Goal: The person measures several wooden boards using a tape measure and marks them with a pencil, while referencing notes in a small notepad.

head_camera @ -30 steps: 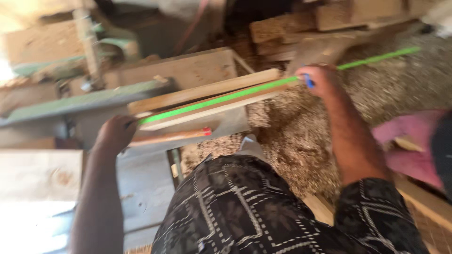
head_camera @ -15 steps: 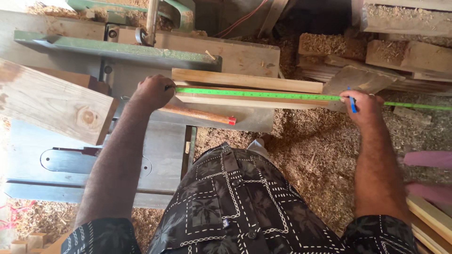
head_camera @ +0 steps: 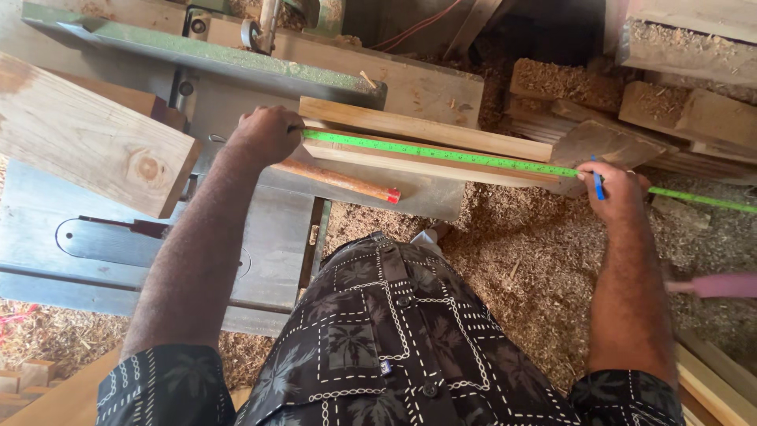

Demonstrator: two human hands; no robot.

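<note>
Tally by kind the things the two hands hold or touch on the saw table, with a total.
Green tape measure, pinned by the left hand and stretched past the right hand: 1
Blue pen in the right hand: 1
Wooden boards stacked under the tape: 2
Wooden handle with red tip near the left hand: 1
Total: 5

big knotty wood block far left | green saw table up top | sawdust all over the floor | pink thing at right

Single head view, looking steeply down, close over hands, probably standing
</note>
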